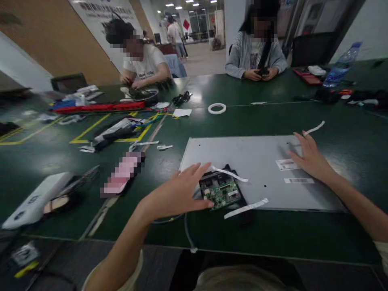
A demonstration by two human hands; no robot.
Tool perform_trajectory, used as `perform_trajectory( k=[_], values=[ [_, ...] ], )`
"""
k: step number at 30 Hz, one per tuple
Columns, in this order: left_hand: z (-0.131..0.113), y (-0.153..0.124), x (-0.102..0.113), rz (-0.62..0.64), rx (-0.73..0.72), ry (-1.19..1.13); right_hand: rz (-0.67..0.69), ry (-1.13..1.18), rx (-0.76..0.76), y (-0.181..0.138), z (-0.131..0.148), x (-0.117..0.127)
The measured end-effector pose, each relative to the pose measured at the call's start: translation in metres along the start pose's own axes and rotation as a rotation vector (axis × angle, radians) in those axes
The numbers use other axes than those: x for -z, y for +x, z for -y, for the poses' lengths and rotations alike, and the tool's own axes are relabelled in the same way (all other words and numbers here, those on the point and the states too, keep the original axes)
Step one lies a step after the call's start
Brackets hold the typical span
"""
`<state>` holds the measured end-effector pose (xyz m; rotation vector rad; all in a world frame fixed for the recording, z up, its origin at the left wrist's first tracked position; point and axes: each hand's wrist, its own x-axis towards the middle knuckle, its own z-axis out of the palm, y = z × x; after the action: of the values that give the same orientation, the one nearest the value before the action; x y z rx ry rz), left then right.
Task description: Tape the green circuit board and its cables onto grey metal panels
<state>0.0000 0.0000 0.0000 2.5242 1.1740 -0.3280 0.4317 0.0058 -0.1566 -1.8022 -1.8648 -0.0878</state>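
Observation:
A flat grey-white panel point(242, 151) lies on the green table in front of me, with paper labels point(286, 164) towards its right side. On its near left part sits a green circuit board point(223, 194) in a black frame. White tape strips point(246, 208) cross the frame's top and lower edges. My left hand point(176, 192) is open at the left of the board, thumb tip by the board's edge. Over the panel's far right corner my right hand point(313, 157) spreads its fingers. Another tape strip point(315, 128) extends from its fingertips, apparently stuck there.
A tape roll point(217, 108) lies beyond the panel. To the left are a phone point(123, 173), a white device point(38, 200) and a red power strip point(100, 107). A cable point(188, 234) hangs over the near edge. Two people sit across the table; a bottle point(342, 66) stands far right.

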Motion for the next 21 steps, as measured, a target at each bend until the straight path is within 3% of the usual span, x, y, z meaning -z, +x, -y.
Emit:
perform_trajectory(
  k=[4,8,15,21],
  values=[
    [-0.006,-0.004,-0.026,-0.047,0.051,0.013,0.009,0.010,-0.017,-0.001,-0.004,0.000],
    [-0.009,-0.001,-0.035,-0.134,0.034,-0.117,0.021,0.017,-0.024,-0.001,-0.003,0.002],
    [-0.015,0.009,-0.022,-0.171,-0.075,-0.256,0.038,0.011,-0.041,-0.001,-0.003,0.004],
    [-0.006,0.043,-0.012,-0.175,-0.186,-0.288,0.035,0.007,-0.013,0.000,-0.003,0.004]
  ],
)
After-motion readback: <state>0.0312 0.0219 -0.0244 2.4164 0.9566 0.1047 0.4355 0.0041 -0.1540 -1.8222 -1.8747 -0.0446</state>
